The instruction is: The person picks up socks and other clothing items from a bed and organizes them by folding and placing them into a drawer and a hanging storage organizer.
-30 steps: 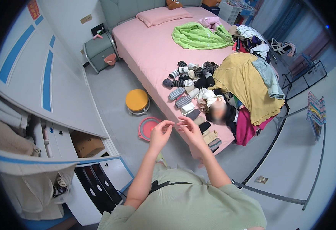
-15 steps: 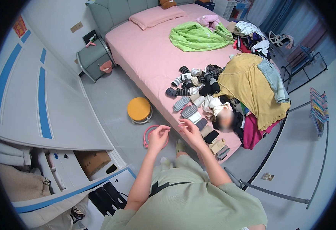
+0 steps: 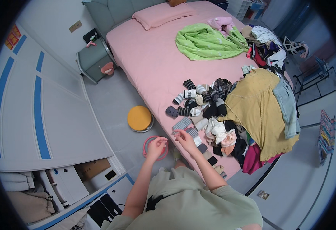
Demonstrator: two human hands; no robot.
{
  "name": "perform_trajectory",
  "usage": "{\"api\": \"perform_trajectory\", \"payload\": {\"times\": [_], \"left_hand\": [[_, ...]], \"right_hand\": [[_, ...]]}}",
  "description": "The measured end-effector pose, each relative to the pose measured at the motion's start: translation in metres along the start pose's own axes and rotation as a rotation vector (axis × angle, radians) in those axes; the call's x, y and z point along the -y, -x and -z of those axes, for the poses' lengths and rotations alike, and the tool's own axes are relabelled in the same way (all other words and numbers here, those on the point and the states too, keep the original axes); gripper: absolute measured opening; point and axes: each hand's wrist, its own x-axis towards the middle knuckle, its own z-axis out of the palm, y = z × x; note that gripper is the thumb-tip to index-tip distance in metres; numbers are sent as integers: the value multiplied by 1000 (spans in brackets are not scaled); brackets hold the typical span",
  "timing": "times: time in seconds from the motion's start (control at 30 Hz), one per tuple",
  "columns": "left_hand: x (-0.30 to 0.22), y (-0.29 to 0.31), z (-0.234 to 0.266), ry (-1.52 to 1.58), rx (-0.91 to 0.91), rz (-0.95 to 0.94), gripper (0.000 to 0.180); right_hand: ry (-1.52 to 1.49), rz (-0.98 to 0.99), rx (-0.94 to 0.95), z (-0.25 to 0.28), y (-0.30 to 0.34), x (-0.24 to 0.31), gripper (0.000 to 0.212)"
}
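Note:
My left hand [image 3: 156, 147] hovers above a pink ring-shaped thing [image 3: 144, 150] on the floor, fingers loosely bent and nothing visible in them. Beside it my right hand [image 3: 185, 140] is raised near the bed's edge, fingers apart and empty. Closest to the right hand on the pink bed [image 3: 152, 82] lie grey striped rolled socks [image 3: 182, 124], with more rolled socks in a row toward the near corner. Behind these sits a heap of black, white and striped socks [image 3: 216, 96]. White and peach clothes [image 3: 218, 129] are bunched next to a black garment [image 3: 238, 151].
A yellow garment [image 3: 254, 96] and light blue jeans [image 3: 286, 109] cover the bed's right side. Farther back lie a green blanket [image 3: 208, 42] and a clothes pile [image 3: 271, 46]. Left on the floor stands an orange stool [image 3: 139, 118]; an open drawer [image 3: 70, 184] is at lower left.
My view has shifted, so the bed and clothes sit lower in the picture. Both hands stay raised in front of me, the left slightly lower than before.

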Motion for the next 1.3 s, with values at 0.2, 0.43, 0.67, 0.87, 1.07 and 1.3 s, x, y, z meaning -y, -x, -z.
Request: {"api": "perform_trajectory", "payload": {"times": [0.2, 0.43, 0.67, 0.87, 1.07, 1.3], "left_hand": [[36, -64, -17, 137, -6, 208, 19], [117, -140, -35, 88, -156, 242, 29], [153, -211, -39, 105, -272, 356, 54], [173, -249, -37, 61, -341, 190, 54], [163, -254, -36, 143, -261, 366, 30], [131, -216, -44, 297, -305, 313, 27]], "right_hand": [[70, -99, 20, 22, -61, -59, 33], [158, -243, 98, 31, -109, -113, 35], [228, -161, -16, 32, -152, -169, 36], [15, -288, 18, 25, -175, -190, 42], [-254, -388, -107, 18, -184, -178, 13], [-51, -221, -229, 34, -161, -144, 7]]}}
